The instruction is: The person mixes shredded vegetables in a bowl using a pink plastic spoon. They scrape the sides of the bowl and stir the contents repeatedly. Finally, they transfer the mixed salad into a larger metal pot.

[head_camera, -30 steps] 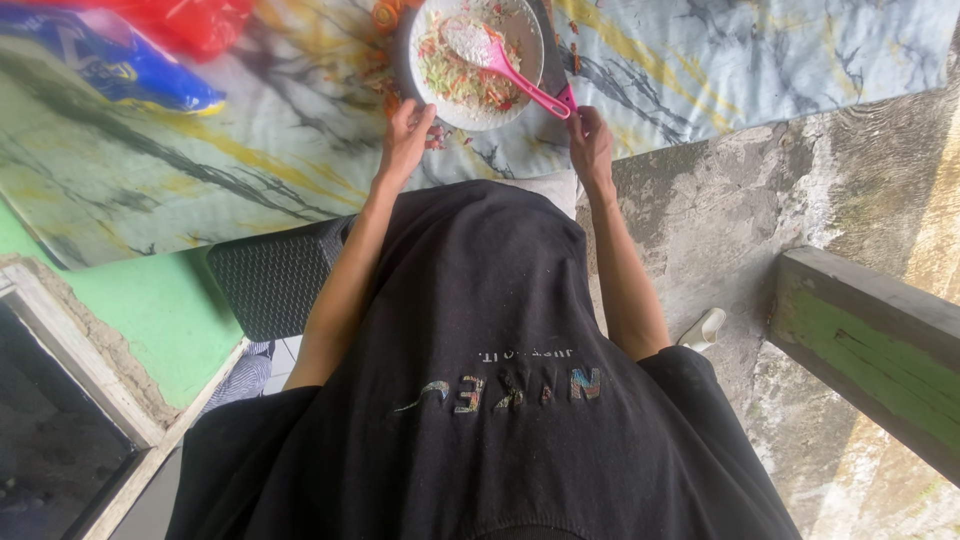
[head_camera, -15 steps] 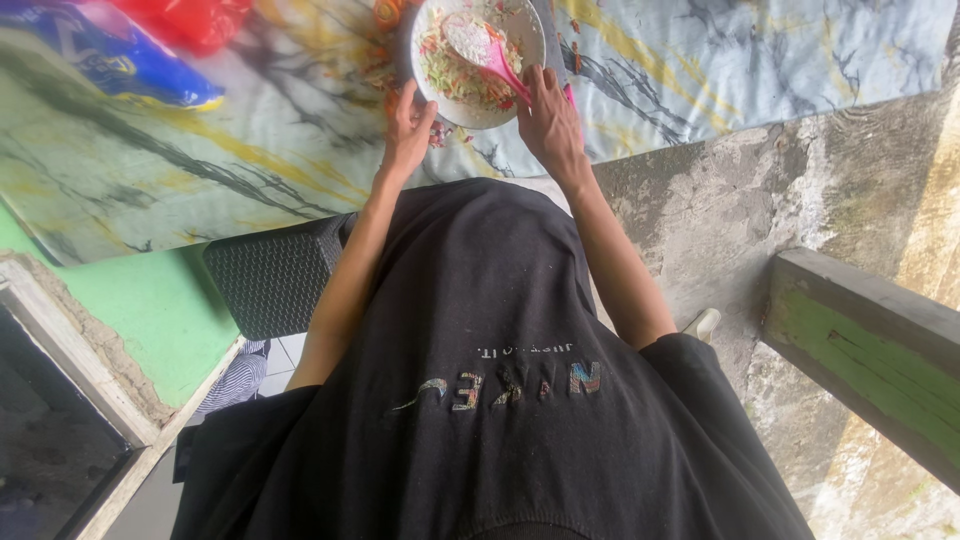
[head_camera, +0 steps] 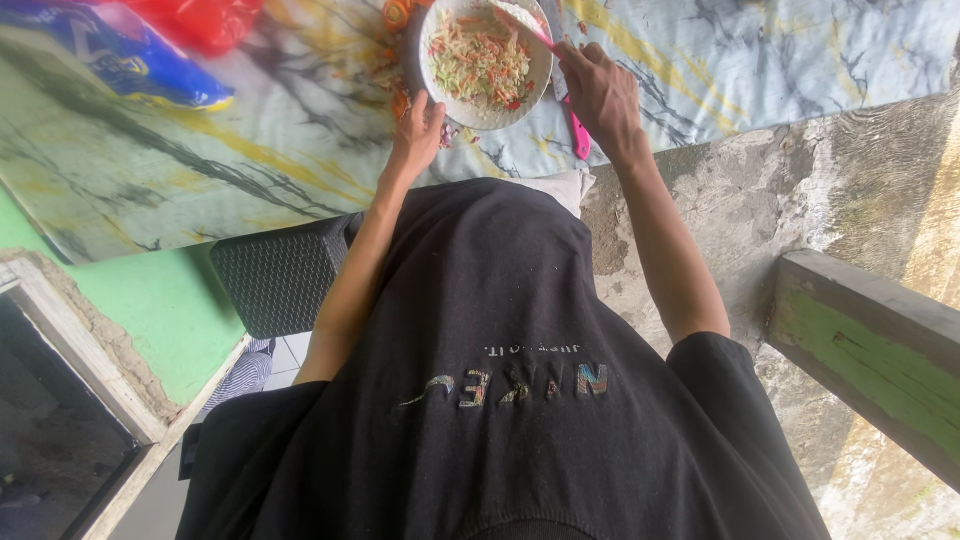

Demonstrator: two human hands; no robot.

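Bowl (head_camera: 485, 62) sits dead ahead of us on the marbled cloth (head_camera: 200, 150). Our left hand (head_camera: 418, 130), half open, touches its near-left rim. Our right hand (head_camera: 600, 95) is curled round the pink spoon (head_camera: 560, 70), handle toward us, tip slanting up-left into the salad.

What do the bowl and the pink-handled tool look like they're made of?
Bowl: white, smooth, thin-rimmed, with a faint sheen; probably plastic or melamine, though glazed ceramic can't be ruled out. Tool: bright, uniformly pink handle, likely moulded plastic; it looks like a knife handle, but the right hand covers much of it, so the blade's material can't be judged.
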